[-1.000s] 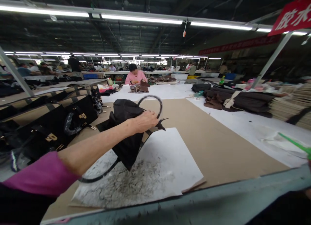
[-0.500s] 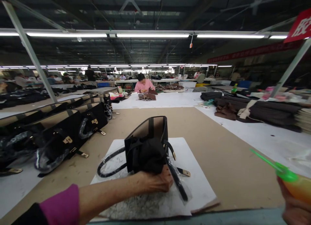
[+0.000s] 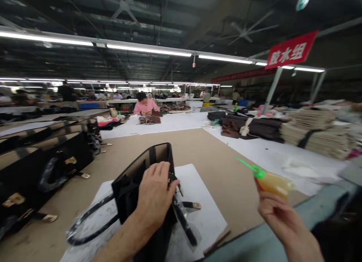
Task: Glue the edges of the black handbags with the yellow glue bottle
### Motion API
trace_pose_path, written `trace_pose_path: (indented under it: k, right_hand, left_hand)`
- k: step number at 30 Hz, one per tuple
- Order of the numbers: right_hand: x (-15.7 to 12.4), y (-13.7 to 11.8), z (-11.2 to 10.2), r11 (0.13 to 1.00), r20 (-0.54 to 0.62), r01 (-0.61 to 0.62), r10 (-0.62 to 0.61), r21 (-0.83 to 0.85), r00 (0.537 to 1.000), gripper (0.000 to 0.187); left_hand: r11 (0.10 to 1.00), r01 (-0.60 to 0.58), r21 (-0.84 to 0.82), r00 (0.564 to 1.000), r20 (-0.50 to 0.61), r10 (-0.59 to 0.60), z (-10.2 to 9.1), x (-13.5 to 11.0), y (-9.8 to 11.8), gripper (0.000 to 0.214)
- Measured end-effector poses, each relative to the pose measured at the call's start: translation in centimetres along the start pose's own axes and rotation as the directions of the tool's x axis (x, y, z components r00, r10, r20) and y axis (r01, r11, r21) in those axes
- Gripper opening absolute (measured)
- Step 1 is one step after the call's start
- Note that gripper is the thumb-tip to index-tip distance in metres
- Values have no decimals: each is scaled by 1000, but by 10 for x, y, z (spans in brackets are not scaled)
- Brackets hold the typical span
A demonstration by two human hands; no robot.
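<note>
A black handbag (image 3: pixel 132 190) with plastic-wrapped handles stands on a stained white sheet (image 3: pixel 203 213) near the table's front edge. My left hand (image 3: pixel 154 194) rests on the bag's near side, fingers curled over its open top edge. My right hand (image 3: pixel 278 216) is raised to the right, closed around a small bottle of orange liquid (image 3: pixel 273 183) with a green nozzle that points up and left.
Brown board (image 3: pixel 215 160) covers the table. A row of black handbags (image 3: pixel 56 156) lines the left side. Dark fabric (image 3: pixel 254 126) and stacked tan pieces (image 3: pixel 313 134) lie at the right. A person in pink (image 3: pixel 145 105) sits at the far end.
The bag went from lifted in the air to standing on the white sheet. My left hand shifted onto its top edge. My right hand with the bottle rose into view.
</note>
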State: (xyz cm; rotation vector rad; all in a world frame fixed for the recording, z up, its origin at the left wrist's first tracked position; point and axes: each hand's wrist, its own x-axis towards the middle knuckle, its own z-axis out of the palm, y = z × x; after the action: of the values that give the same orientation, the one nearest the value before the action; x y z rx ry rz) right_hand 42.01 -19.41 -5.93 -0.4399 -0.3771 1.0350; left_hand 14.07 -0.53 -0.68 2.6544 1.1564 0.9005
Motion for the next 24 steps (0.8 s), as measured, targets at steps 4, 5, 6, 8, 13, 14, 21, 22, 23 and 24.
trace_pose_path:
  k: [4,5,6,8,13,14,21,22,23,24]
  right_hand:
    - [4,9,8,976,-50,54,-45,213,998,53]
    - [5,11,10,971,-53,54,-43,233,998,51]
    - [4,12,11,966,-58,56,-43,253,997,49]
    - [2,13,14,952,-83,55,-32,302,996,45]
    - [-1,10,24,944,-103,8,28,330,994,45]
    - [-1,8,26,949,-87,-5,34,314,996,46]
    - [19,11,61,949,-30,-81,95,305,995,50]
    - [23,17,69,943,-37,-91,108,320,993,50]
    - [29,24,76,936,-42,-101,122,336,992,50]
    - [35,31,84,930,-40,-115,138,350,990,49]
  left_hand:
    - [977,209,-35,938,291,-190,16,20,-24,32]
    - [974,209,-92,934,314,-171,18,22,-31,30]
    - [968,202,-150,938,312,-147,17,23,-36,29]
    - [952,198,-235,948,294,-125,12,23,-44,28]
    - [961,105,-256,949,314,-20,-18,13,-45,28]
    - [969,50,-243,948,316,30,-24,10,-45,28]
    - [929,14,-371,939,323,115,-46,-19,-66,20]
    - [912,37,-409,950,298,95,-45,-22,-68,19]
    - [892,52,-448,963,259,74,-44,-25,-70,18]
    - [874,63,-482,976,211,46,-41,-26,-71,18]
